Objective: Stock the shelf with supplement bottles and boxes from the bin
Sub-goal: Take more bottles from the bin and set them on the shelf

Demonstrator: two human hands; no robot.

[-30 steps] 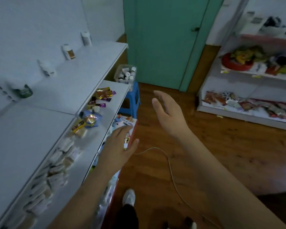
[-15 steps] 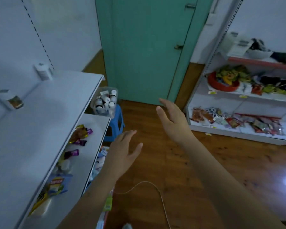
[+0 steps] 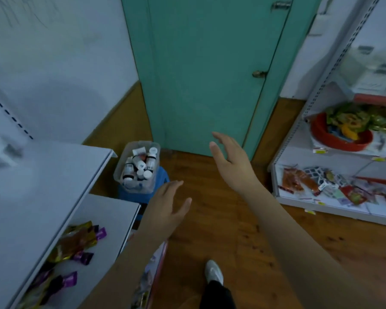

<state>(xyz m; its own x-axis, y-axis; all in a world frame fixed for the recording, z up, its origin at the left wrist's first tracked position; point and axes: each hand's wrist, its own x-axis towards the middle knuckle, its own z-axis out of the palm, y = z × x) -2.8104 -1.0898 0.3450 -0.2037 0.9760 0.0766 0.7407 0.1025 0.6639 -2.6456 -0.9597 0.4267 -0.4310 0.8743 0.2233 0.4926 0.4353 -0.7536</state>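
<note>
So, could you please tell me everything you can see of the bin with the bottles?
The bin is a clear, seemingly plastic tub with rounded corners and no lid on it. It stands upright on a blue stool on the wooden floor, beside the end of the white shelf and in front of the green door. Inside lie jumbled white bottles, some dark-capped, some white-capped, with labels too blurred to read. Neither hand touches it; the left hand is the nearer.

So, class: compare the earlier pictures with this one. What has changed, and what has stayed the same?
The person has walked closer to the bin of bottles on the blue stool. Nothing was picked up or let go: left hand and right hand stay open and empty.
</note>
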